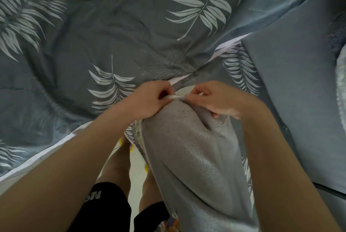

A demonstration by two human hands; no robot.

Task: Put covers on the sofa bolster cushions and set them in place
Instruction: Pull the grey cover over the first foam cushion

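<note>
Left hand (149, 99) and right hand (215, 98) each pinch the grey cover's (189, 138) top edge (bolster inside).

Bare forearms (78, 156) — black shorts (110, 205) with white lettering, yellow-edged footwear (131, 147)

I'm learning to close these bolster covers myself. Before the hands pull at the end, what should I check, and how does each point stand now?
1. Left hand has a grip on the white cord: ok, fingers pinch it.
2. Right hand grips the other side of the cover's end: ok.
3. Grey bolster cover reaches the end of the cushion: ok.
4. Cord is tied: cannot tell, hidden between the fingers.
5. Bolster is steadied: ok, it leans against the leaf-print sheet.
6. Lower end is closed: cannot tell, out of view.
</note>
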